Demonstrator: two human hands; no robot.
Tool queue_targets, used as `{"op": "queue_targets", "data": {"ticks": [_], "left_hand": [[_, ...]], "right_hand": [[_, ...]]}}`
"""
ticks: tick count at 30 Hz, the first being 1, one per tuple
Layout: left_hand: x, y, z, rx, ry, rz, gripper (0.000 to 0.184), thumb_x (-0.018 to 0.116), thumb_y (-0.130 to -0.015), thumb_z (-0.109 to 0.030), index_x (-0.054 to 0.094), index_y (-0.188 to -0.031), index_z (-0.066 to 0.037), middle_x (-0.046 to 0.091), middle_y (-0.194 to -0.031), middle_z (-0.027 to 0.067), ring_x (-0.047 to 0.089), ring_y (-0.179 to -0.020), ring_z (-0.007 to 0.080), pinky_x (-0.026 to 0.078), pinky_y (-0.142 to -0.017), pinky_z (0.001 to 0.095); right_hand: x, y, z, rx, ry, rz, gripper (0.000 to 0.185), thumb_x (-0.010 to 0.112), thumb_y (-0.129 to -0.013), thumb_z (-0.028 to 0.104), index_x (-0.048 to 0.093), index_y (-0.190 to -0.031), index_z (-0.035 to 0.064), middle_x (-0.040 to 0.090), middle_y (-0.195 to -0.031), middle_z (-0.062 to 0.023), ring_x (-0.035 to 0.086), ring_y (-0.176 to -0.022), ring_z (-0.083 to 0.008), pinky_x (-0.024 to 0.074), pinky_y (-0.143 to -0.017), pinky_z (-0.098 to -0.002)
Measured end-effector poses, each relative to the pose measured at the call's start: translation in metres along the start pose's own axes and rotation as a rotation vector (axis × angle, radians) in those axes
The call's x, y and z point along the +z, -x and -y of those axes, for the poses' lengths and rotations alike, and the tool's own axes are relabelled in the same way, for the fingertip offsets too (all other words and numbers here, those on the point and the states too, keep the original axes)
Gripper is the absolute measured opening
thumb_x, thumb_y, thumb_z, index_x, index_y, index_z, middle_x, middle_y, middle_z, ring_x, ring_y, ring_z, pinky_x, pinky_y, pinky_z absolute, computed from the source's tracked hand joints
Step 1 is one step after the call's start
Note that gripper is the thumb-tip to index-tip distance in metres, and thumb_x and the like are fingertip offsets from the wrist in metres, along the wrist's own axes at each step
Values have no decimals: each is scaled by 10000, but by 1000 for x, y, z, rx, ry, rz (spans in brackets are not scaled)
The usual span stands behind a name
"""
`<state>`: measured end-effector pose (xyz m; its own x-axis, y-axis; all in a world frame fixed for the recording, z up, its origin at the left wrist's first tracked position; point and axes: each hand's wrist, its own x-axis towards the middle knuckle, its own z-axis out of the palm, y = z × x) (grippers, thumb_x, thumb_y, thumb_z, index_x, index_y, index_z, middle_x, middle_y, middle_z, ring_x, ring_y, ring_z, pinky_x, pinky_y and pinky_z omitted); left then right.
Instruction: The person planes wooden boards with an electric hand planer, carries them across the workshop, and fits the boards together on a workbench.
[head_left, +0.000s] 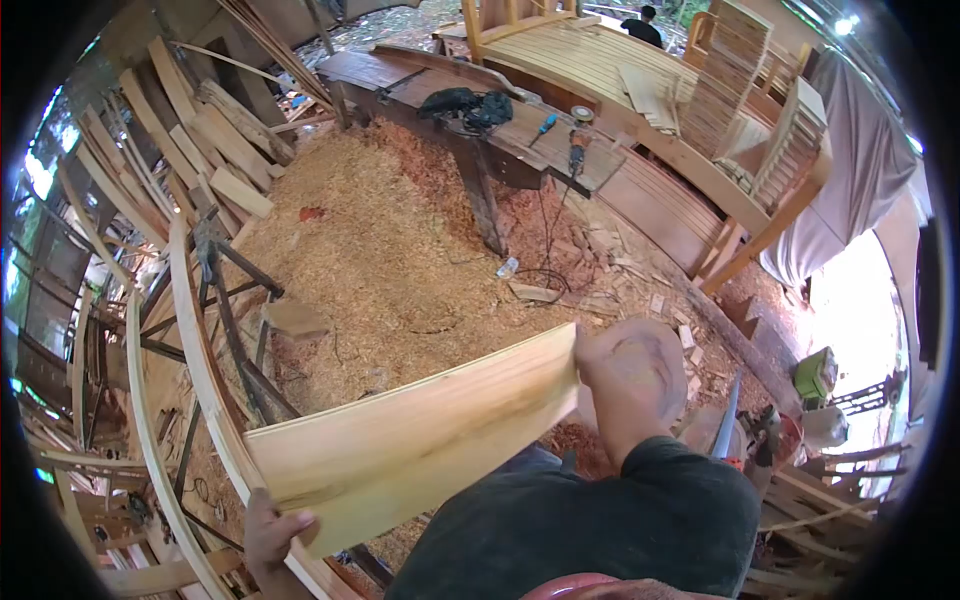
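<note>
A wide, pale wooden board (420, 440) slants in front of my body, its right end higher in the view. My right hand (620, 360) is closed on the board's right end, with the fingertips hidden behind it. At the lower left end, my left hand (272, 538) grips the board with its thumb against the face; most of its other fingers are out of sight. A long curved wooden strip (205, 370) runs beneath that left end, close to my left hand.
Dark metal trestle legs (235, 345) stand at the left, beside stacked planks (225, 140). Sawdust (370, 260) covers the ground. Ahead, a workbench (530, 120) holds a corded angle grinder (578, 150) and a screwdriver (545, 125). A person (642, 27) is far back.
</note>
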<state>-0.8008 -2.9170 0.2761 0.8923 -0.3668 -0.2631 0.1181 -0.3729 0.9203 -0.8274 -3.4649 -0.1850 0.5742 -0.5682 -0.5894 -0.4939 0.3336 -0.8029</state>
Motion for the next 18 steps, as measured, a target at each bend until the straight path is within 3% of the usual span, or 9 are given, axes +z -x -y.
{"op": "queue_targets", "data": {"ticks": [3,4,7,8,13,14,18], "left_hand": [[0,23,27,8,214,-249,653,770,-700,-241,644,-1242,101,737,-1129,159,715,-1028,250,544,-923,366],[-10,27,46,-27,253,-196,657,775,-744,-199,595,-1310,82,696,-1220,171,678,-1115,264,521,-974,379],[2,17,93,-130,8,-403,554,770,-820,-162,608,-1297,69,687,-1225,164,668,-1115,264,520,-977,390],[1,12,127,-165,-83,-483,492,749,-920,-145,576,-1334,59,670,-1244,158,651,-1124,267,523,-976,396],[26,4,200,-188,282,-680,545,746,-964,-156,507,-1402,62,660,-1259,169,642,-1124,281,521,-987,385],[27,3,210,-189,385,-707,549,741,-970,-148,496,-1413,63,658,-1261,172,640,-1125,282,520,-989,381],[15,-6,234,-162,53,-714,509,692,-1008,-226,528,-1387,72,659,-1254,195,634,-1136,293,502,-1007,400]], "right_hand": [[10,66,108,133,-411,459,964,283,-976,819,665,-1290,-8,650,-1355,-206,590,-1269,-327,411,-1124,-437],[11,48,106,128,-366,528,970,291,-961,838,691,-1241,0,717,-1217,-176,676,-1098,-305,491,-1022,-430],[35,57,120,-15,139,193,809,417,-993,739,742,-1042,0,746,-993,-167,684,-904,-302,511,-898,-411],[42,69,128,-81,209,134,798,420,-1000,723,739,-1009,-8,741,-969,-176,677,-902,-309,506,-891,-422],[52,113,104,-264,350,-86,811,375,-1042,671,730,-959,-53,722,-927,-237,663,-944,-352,484,-911,-468],[46,116,96,-216,364,-49,835,335,-1050,673,722,-1037,-68,710,-1026,-272,654,-1039,-380,467,-962,-476],[37,97,41,-116,300,-8,903,256,-1055,692,680,-1213,-90,646,-1270,-335,588,-1270,-432,409,-1092,-480]]}}
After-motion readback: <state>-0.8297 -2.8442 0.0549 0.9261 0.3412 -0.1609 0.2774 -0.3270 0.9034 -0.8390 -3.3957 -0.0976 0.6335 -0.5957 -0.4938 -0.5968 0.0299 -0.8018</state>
